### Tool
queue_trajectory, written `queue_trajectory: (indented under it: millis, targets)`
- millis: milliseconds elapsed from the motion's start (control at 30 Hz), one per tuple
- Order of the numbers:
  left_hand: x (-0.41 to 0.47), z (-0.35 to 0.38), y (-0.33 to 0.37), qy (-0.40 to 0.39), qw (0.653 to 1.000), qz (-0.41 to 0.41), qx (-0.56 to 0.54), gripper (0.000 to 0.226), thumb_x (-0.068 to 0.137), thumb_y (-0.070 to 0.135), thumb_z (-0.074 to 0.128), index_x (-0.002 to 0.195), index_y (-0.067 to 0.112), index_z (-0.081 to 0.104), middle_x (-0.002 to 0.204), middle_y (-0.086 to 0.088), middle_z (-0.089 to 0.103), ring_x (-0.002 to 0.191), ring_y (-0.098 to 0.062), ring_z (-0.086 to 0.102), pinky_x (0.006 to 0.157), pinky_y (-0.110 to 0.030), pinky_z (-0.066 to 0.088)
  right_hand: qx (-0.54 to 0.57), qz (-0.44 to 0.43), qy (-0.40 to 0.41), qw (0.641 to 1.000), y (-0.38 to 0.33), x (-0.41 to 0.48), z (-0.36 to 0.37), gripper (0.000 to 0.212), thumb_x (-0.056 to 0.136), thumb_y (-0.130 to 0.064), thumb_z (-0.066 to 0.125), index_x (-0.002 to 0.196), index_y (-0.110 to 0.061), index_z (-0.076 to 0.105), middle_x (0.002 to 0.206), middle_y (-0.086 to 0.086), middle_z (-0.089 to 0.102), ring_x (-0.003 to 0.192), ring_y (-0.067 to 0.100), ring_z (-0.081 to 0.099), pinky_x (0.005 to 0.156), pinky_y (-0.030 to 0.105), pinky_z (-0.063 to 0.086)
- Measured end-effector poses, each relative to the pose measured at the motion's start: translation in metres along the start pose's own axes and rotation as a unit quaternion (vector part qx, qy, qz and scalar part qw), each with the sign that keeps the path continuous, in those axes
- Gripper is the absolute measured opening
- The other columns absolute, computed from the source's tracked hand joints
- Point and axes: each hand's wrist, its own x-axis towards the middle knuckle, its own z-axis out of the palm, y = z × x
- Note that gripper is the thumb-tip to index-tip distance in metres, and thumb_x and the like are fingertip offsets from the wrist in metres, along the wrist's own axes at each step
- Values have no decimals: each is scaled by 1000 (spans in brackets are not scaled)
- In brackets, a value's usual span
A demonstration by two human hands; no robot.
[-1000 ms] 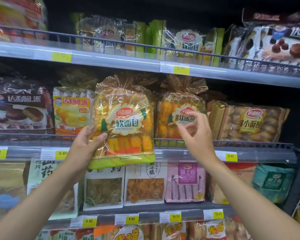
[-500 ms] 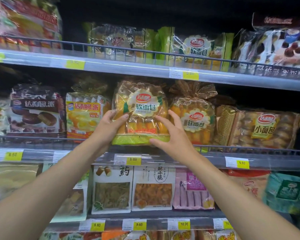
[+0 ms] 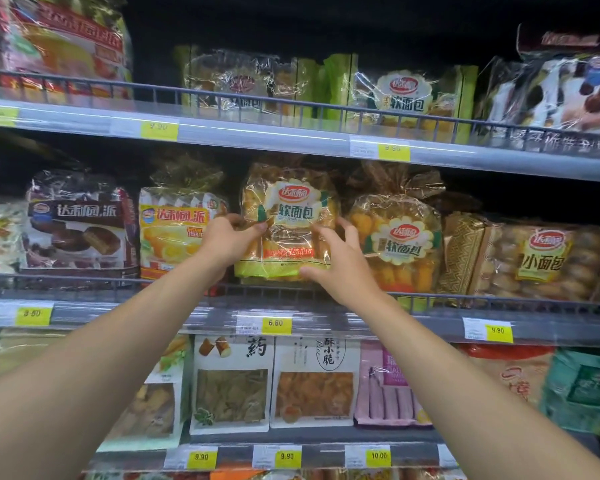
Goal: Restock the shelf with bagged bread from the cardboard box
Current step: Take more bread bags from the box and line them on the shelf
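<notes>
Bagged bread, a clear pack of yellow soft rolls with a red-and-white label, stands upright between our two hands at the middle shelf. Our left hand grips its left edge, with the thumb laid across the front film and the fingers curled behind. Our right hand holds the right side, thumb pressed at the lower front corner and fingers curved around the edge, in the gap between this pack and its neighbour. The pack's green bottom seam lies just above the front wire rail; we cannot tell whether it rests on the shelf board.

Just beside it on the right stands a second soft bread bag with the same label, its twisted top crumpled below the shelf above. Further right lies a bag of small brown rolls. To the left, just behind our left hand, stands a yellow pie pack, and beyond that a dark chocolate pie pack. A yellow price tag reading 6.80 sits on the shelf edge below the held pack.

On the upper shelf, green-edged bread bags lie behind their own rail. On the lower shelf stand white snack pouches and a pink sausage pack.
</notes>
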Motion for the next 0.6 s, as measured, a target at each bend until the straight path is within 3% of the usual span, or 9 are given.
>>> queue_trajectory:
  millis: [100, 233, 333, 467, 600]
  targets:
    - [2, 6, -1, 3, 1000, -10, 4, 68, 90, 40, 74, 144, 8, 49, 131, -5, 61, 108, -19, 54, 90, -31, 46, -19, 7, 9, 1000, 0, 4, 5, 79, 81, -36, 83, 147, -35, 40, 165, -3, 8, 136, 27, 47, 107, 39, 44]
    - [0, 9, -4, 9, 1000, -22, 6, 66, 88, 42, 75, 142, 12, 50, 129, -6, 65, 113, -26, 63, 99, -44, 54, -46, 20, 26, 998, 1, 8, 14, 79, 77, -35, 86, 141, -35, 39, 162, 1, 12, 127, 29, 54, 100, 41, 51]
    - [-4, 13, -7, 15, 999, -20, 22, 59, 92, 39, 71, 141, 12, 52, 129, 1, 64, 111, -21, 61, 92, -36, 53, -42, 21, 35, 998, 2, 6, 19, 80, 74, -32, 88, 139, -33, 40, 161, 2, 15, 129, 27, 52, 100, 39, 51]
    - [-8, 19, -11, 16, 999, -11, 40, 44, 95, 34, 67, 133, 14, 59, 111, 5, 64, 103, -18, 60, 83, -32, 49, -37, 13, 37, 999, 6, 1, 23, 77, 75, -32, 86, 137, -34, 39, 160, 1, 16, 137, 26, 44, 103, 37, 49]
    - [-17, 18, -15, 7, 996, 0, 92, 41, 94, 40, 66, 128, 17, 62, 116, 0, 69, 105, -23, 63, 95, -42, 54, -26, 15, 40, 999, 7, -5, 24, 61, 84, -37, 74, 136, -32, 43, 161, 5, 24, 143, 28, 37, 112, 44, 42]
